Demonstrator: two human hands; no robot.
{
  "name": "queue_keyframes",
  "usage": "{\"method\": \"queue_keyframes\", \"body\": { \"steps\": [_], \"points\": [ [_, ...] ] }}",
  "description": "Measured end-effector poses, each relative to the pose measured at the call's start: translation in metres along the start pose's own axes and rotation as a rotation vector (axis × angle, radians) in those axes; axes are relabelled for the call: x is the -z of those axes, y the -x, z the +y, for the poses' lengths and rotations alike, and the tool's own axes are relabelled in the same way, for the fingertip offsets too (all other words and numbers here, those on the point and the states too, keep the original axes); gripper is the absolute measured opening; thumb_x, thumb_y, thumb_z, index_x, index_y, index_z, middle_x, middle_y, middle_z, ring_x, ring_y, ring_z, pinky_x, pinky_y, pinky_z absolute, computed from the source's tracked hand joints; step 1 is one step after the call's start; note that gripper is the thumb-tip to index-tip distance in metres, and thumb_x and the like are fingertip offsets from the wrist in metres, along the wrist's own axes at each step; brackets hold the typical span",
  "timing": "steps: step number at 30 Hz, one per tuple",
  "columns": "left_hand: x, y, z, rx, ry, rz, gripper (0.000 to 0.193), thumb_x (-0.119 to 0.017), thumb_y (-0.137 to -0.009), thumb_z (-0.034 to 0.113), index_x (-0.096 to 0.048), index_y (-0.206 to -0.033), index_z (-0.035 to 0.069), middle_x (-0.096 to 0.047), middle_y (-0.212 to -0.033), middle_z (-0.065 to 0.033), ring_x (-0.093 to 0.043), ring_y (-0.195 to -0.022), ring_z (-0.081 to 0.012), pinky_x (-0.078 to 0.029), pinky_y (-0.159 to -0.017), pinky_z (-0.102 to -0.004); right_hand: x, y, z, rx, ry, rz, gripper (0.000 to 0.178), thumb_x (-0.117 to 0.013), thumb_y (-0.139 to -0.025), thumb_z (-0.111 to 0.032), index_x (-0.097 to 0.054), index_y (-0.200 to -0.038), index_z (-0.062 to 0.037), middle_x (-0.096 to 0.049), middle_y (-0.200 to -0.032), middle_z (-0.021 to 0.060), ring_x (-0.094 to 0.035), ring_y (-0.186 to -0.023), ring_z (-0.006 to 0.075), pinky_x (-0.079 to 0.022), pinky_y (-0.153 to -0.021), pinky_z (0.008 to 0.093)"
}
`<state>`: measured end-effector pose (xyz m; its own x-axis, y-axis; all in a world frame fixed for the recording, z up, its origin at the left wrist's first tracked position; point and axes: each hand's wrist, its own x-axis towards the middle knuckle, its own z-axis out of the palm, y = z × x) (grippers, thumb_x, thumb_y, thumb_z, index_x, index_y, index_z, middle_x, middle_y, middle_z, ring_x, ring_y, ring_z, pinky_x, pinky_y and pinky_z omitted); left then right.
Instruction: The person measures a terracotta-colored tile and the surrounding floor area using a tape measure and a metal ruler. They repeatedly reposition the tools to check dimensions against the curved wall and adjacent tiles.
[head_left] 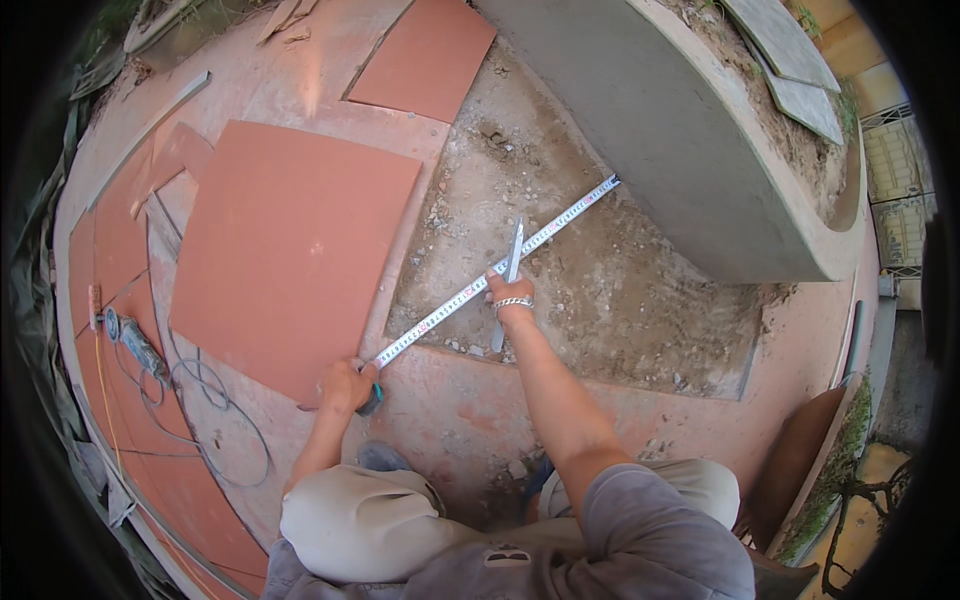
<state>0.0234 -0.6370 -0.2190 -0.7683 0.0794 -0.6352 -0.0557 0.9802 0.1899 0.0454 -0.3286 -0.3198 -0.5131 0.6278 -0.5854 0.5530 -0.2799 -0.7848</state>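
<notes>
a tape [452, 306] is stretched from the curled left hand [347, 386] to the wall [640, 120], crossed by a metal strip [516, 248] pinched in the right hand [511, 294].

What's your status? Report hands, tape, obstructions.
Left hand gripping tape measure case; right hand holding metal bar. Tape blade extended across gravelly dirt patch, tip at grey wall. Metal bar crosses blade mid-span.

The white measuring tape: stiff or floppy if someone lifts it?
Probably fairly stiff along its length, since the measuring tape runs straight toward the grey wall. Its narrow, ribbon-like strip would likely buckle if pushed hard, and looks light for its length.
</notes>
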Motion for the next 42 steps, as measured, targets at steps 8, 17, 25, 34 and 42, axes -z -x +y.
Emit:
{"method": "queue_keyframes", "body": {
  "steps": [8,17,25,34,42],
  "points": [
    [0.000,-0.002,0.003,-0.008,-0.003,-0.015,0.045,-0.064,-0.087,0.045,-0.075,-0.097,0.003,-0.070,-0.088,-0.0263,-0.069,-0.086,-0.0425,-0.054,-0.083,-0.0493,0.002,-0.002,0.004,-0.017,0.023,0.004,0.023,-0.070,-0.090,-0.020,-0.066,-0.095,0.0019,-0.070,-0.074,0.0082,-0.063,-0.056,0.0146,-0.049,-0.053,0.0307],
    [0.005,0.001,0.011,0.006,-0.043,-0.035,0.045,-0.063,-0.087,0.044,-0.075,-0.097,0.002,-0.070,-0.092,-0.0273,-0.069,-0.092,-0.0429,-0.053,-0.085,-0.0494,0.004,-0.001,0.004,0.000,0.008,-0.002,0.023,-0.070,-0.091,-0.020,-0.066,-0.096,0.0018,-0.070,-0.074,0.0085,-0.063,-0.057,0.0152,-0.050,-0.054,0.0317],
    [0.006,0.002,0.013,-0.003,-0.047,-0.016,0.046,-0.064,-0.086,0.044,-0.074,-0.097,0.000,-0.070,-0.093,-0.0283,-0.068,-0.093,-0.0444,-0.053,-0.085,-0.0506,0.004,-0.006,0.009,-0.018,0.055,0.019,0.025,-0.072,-0.089,-0.021,-0.067,-0.095,0.0025,-0.071,-0.077,0.0101,-0.066,-0.061,0.0180,-0.052,-0.058,0.0333],
    [0.015,0.002,0.001,-0.027,0.091,-0.132,0.043,-0.062,-0.090,0.044,-0.074,-0.092,0.003,-0.069,-0.078,-0.0209,-0.070,-0.076,-0.0362,-0.056,-0.071,-0.0451,0.014,0.000,-0.008,0.000,-0.191,0.096,0.024,-0.070,-0.089,-0.019,-0.063,-0.100,0.0009,-0.068,-0.080,0.0086,-0.064,-0.063,0.0168,-0.050,-0.053,0.0321],
    [0.130,0.001,0.005,-0.171,0.181,-0.307,0.022,-0.064,-0.095,0.025,-0.073,-0.097,0.005,-0.066,-0.069,-0.0062,-0.065,-0.057,-0.0158,-0.054,-0.052,-0.0317,0.091,-0.027,-0.056,-0.026,-0.576,0.290,0.019,-0.067,-0.094,-0.023,-0.060,-0.101,-0.0071,-0.062,-0.076,0.0013,-0.056,-0.058,0.0108,-0.044,-0.046,0.0282]
  ]
}}
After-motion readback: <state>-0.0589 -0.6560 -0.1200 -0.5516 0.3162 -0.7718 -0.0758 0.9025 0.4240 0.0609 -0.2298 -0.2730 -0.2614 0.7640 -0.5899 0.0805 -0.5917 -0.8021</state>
